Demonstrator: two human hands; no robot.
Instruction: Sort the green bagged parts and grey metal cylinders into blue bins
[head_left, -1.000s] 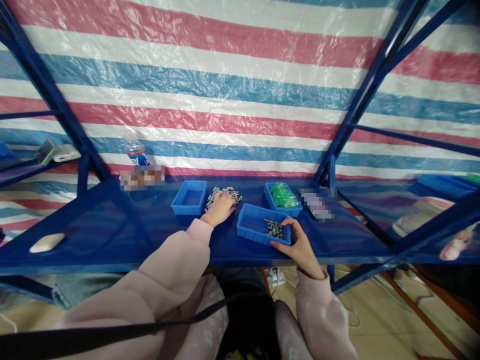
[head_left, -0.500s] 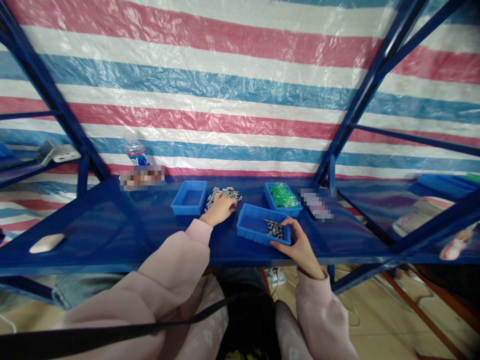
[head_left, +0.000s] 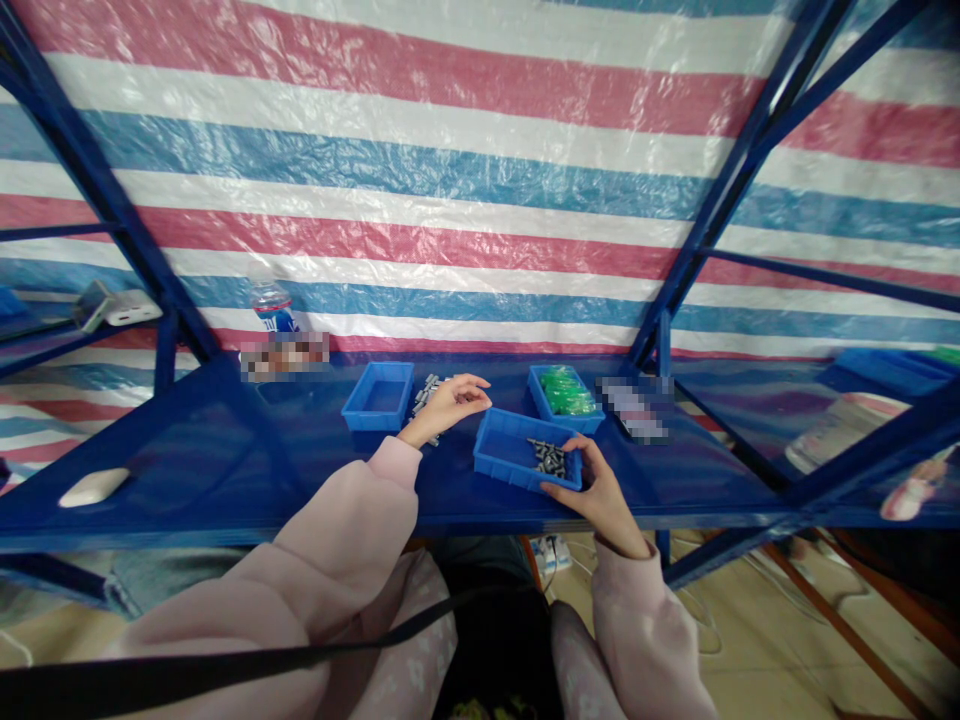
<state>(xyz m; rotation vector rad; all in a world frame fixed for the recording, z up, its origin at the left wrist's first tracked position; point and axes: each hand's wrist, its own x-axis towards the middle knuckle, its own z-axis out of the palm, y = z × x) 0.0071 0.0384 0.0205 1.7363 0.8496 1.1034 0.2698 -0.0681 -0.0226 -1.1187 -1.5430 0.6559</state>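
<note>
My right hand [head_left: 600,492] grips the right end of a blue plastic tray [head_left: 506,464], thumb on the near wall and fingers at the far corner. Small grey metal bolts [head_left: 551,459] lie heaped in that tray's right part. Over a pile of small grey metal pieces [head_left: 425,391] is my left hand [head_left: 452,402], its fingers spread and nothing visible between them. Its fingertips are close to the tray's far left corner; whether they touch it I cannot tell. The hand covers much of the pile.
Left of the pile stands another blue tray [head_left: 379,397]. A third tray [head_left: 577,424] holds green plastic-wrapped items [head_left: 564,390], beside a blurred phone-like object [head_left: 634,410]. A bottle [head_left: 274,307] and a white mouse [head_left: 94,487] are at the left of the blue table [head_left: 300,460].
My left hand has lifted off the pile of metal pieces and shifted toward the tray's left corner, with its fingers now spread. My right hand and the tray have stayed put.
</note>
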